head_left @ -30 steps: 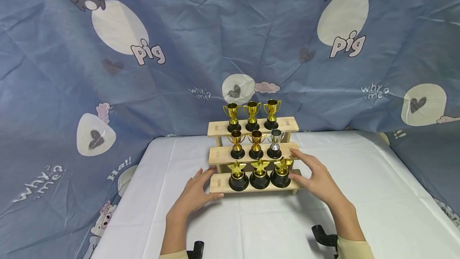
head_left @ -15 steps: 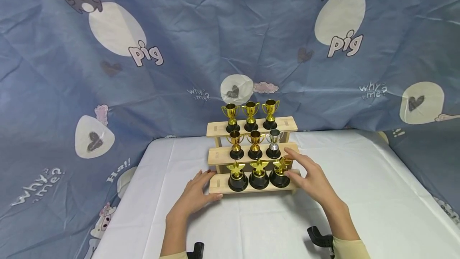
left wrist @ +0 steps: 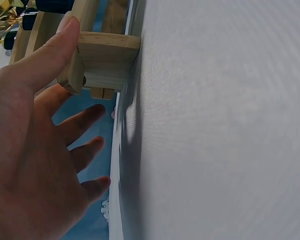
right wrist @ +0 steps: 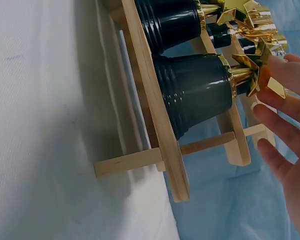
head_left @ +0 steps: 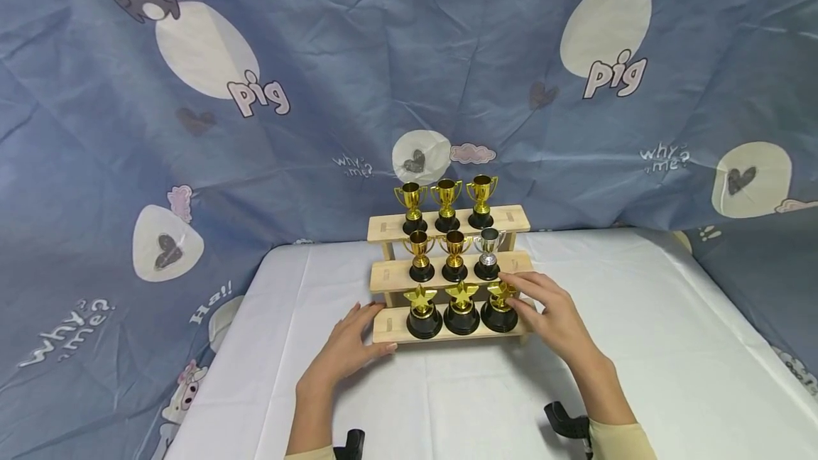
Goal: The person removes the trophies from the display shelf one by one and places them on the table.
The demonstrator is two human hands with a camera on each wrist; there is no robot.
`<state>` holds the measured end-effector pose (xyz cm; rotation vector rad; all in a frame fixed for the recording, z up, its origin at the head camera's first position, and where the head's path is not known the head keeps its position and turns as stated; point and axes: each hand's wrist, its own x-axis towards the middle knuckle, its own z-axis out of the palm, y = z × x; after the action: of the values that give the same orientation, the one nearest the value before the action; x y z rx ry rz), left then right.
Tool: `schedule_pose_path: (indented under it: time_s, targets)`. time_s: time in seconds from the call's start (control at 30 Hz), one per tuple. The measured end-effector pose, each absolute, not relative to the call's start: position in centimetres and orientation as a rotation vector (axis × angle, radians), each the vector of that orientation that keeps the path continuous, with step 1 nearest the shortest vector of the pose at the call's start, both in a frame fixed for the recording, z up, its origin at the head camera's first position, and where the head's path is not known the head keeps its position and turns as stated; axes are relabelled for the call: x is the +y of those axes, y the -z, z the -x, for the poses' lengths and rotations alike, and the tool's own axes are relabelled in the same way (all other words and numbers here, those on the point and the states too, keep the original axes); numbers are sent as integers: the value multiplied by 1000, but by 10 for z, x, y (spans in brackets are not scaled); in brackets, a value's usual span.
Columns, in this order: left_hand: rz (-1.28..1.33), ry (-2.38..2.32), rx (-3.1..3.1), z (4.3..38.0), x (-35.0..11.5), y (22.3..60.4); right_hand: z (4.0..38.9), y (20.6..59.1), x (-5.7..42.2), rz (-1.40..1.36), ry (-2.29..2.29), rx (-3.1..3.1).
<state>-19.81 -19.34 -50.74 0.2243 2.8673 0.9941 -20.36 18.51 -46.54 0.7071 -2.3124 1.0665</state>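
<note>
A three-tier wooden display stand (head_left: 395,332) holds rows of small trophies. Star trophies with black bases stand on the bottom tier; two bronze-toned cups and a silver cup (head_left: 488,250) fill the middle, and gold cups (head_left: 447,197) the top. My left hand (head_left: 348,346) grips the bottom tier's left end, thumb at the front edge and index finger behind, as the left wrist view shows; its other fingers spread free. With thumb and index finger, my right hand (head_left: 559,314) pinches the gold star of the rightmost star trophy (right wrist: 200,90), whose base rests on the board.
White cloth (head_left: 639,332) covers the table under the stand. A blue printed curtain (head_left: 383,77) hangs close behind the top tier. Black wrist-camera mounts (head_left: 565,421) stick out near both sleeves.
My right hand has moved left and inward from the stand's right end, and its thumb and index finger have come together on the right star. My left hand stays in place.
</note>
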Motion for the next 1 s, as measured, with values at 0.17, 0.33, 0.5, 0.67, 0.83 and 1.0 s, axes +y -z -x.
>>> schedule_pose_path:
  time_s: [0.17,0.33,0.5,0.67,0.83,1.0]
  targets:
    - [-231,-1007,2868,198,-193,507,204,464,184,-693,-1086,-2272]
    - [-199,-1021,2852,198,-192,506,203,464,184,-668,-1109,-2260]
    - [-198,-1025,2850,198,-192,507,203,465,184,-615,-1121,-2239]
    - [-191,-1040,2840,197,-192,507,202,461,189,-575,-1140,-2234]
    - [-177,-1075,2810,198,-192,507,202,457,195,-540,-1168,-2250]
    - [-174,-1103,2781,198,-192,507,202,458,200,-533,-1186,-2224]
